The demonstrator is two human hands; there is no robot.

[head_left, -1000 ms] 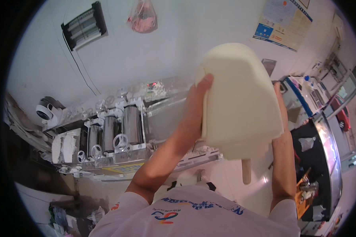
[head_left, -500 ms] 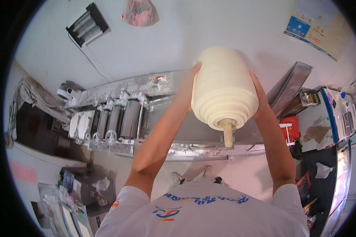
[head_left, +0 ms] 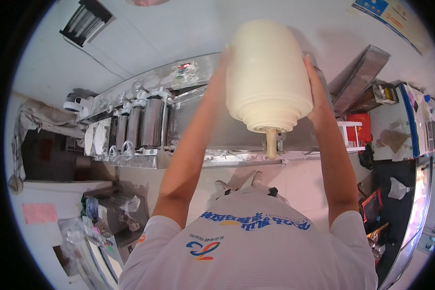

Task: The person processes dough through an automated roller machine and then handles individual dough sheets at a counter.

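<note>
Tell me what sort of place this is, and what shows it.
Probably a small dough or noodle workshop: a row of steel rollers, white powdery residue on the machine, and a thick pale roll, seemingly dough sheet, on a rod.

Left hand (head_left: 221, 73): raised out in front, turned inward toward the other hand; blurred, so the separate fingers are hard to make out.
Right hand (head_left: 317, 95): raised opposite at about the same height, palm side facing left, fingertips (head_left: 307, 60) pointing up.
Two-handed hold: hands well apart, one on either side.
Left forearm (head_left: 192, 147): bare, slanting up and rightward.
Right forearm (head_left: 334, 155): bare, leaning up and leftward.
Reach: both arms extended forward, uncrossed.
</note>
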